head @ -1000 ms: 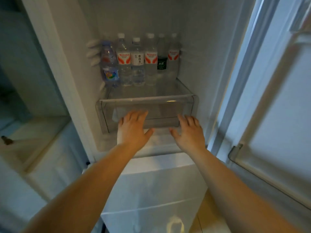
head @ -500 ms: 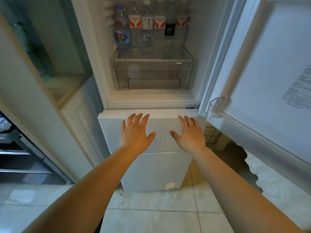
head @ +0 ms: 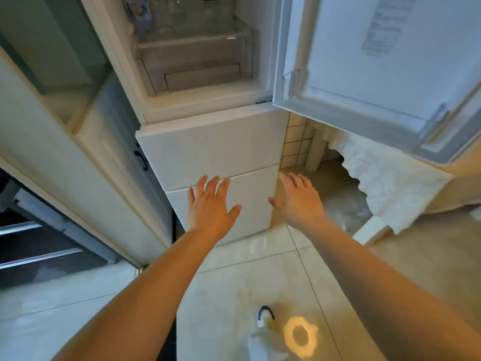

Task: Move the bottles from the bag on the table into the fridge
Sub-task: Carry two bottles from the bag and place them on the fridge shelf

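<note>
Though blurred, bottles (head: 166, 14) seemingly upright.

No legible text anywhere.

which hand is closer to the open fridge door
Right. The right hand hangs below the open fridge door, towards its hinge side; the left hand is farther left.

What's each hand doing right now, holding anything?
Left hand: open, fingers spread, holding nothing.
Right hand: open, fingers straight, holding nothing.
</note>
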